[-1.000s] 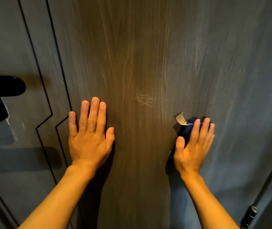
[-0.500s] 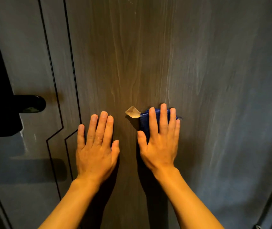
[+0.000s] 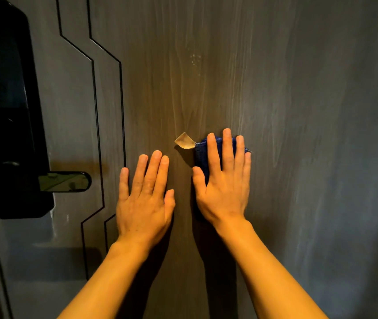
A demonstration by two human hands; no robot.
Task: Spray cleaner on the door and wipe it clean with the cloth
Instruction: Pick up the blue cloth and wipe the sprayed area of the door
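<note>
A dark wood-grain door (image 3: 298,111) fills the view. My right hand (image 3: 223,180) presses a folded blue cloth (image 3: 200,155) flat against the door, fingers straight and pointing up. A pale tag (image 3: 184,141) sticks out from the cloth's upper left corner. My left hand (image 3: 145,199) lies flat on the door just left of the right hand, fingers straight, holding nothing. A small patch of spray droplets (image 3: 195,59) shows on the door above the cloth. No spray bottle is in view.
A black lock plate (image 3: 6,88) with a lever handle (image 3: 66,181) sits at the left edge of the door. Thin black inlay lines (image 3: 96,111) run down the door between the lock and my left hand.
My right hand slid the cloth left across the door, from the right side to beside my left hand. The view shifted, bringing the lock and handle further in.
</note>
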